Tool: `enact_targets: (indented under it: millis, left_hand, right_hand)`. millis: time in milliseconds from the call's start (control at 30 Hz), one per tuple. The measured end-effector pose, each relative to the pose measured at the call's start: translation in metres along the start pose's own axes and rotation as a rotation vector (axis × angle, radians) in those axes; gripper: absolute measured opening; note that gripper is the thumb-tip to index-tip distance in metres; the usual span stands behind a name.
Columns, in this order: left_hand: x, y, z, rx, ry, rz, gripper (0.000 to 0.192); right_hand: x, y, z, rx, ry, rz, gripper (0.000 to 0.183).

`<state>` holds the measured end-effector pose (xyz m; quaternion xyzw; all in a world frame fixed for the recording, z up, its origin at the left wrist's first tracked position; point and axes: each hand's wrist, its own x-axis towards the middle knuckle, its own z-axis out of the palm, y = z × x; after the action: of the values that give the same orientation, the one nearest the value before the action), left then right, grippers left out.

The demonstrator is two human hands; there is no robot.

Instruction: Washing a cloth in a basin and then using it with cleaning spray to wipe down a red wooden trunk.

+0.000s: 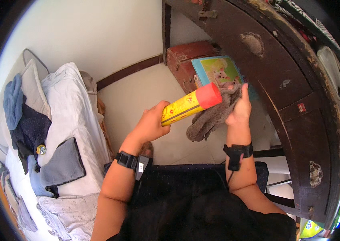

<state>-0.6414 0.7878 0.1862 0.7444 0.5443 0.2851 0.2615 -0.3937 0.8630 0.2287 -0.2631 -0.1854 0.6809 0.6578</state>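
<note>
My left hand (pixel 151 123) grips the lower end of a yellow aerosol can (pixel 182 109) with a red cap, which points up and to the right. My right hand (pixel 240 108) holds a crumpled grey-brown cloth (pixel 210 122) just beyond the capped end. The cloth hangs down from my fingers and lies partly behind the cap; whether they touch I cannot tell. Most of my right fingers are hidden by the cloth, with the thumb pointing up. A black strap with a small device sits on each of my forearms.
A dark wooden desk (pixel 290 99) with worn drawer fronts curves along the right. Beneath it are a red-brown case (pixel 177 61) and a blue picture book (pixel 218 70). On the left stands a bed with a white sheet (pixel 70 120), clothes and a grey cushion-like piece (pixel 64 165).
</note>
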Motion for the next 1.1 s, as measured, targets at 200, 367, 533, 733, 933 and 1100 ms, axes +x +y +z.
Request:
enact_targets:
  millis: [200,367,533,733,933,1100]
  left_hand:
    - [0.001,0.003,-0.001,-0.134,-0.056,-0.006,0.052]
    - [0.001,0.020,0.033,-0.345,-0.102,0.003,0.056]
    - [0.001,0.039,0.057,-0.350,0.094,0.020,0.061]
    - [0.003,0.022,0.049,-0.313,0.193,-0.158,0.061]
    - [-0.003,0.012,0.050,-0.340,0.177,0.006,0.085]
    - [0.001,0.017,0.037,-0.504,0.182,0.193,0.092]
  right_hand:
    - [-0.033,0.008,0.020,-0.614,-0.558,-0.357,0.048]
    - [-0.017,0.033,0.016,-1.224,-0.458,-0.904,0.040]
    - [-0.014,0.065,0.007,-0.311,-0.219,-0.388,0.036]
    - [-0.045,0.092,0.006,-0.394,-0.254,-0.161,0.045]
    - [-0.025,0.064,0.009,0.061,-0.240,0.142,0.045]
    - [-0.032,0.077,0.012,-0.417,-0.511,-0.081,0.052]
